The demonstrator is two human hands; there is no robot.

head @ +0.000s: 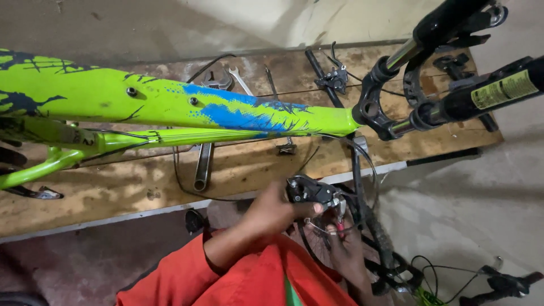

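Both hands on black shifter (313, 191): left hand (272, 212) grips body, right hand (345, 249) beneath.

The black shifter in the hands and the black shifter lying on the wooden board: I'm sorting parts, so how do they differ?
The black shifter in the hands is held off the board between the left hand and right hand; the black shifter on the wooden board lies untouched. The held one sits near the board's front edge, the other by its far edge. Both are dark with cables attached.
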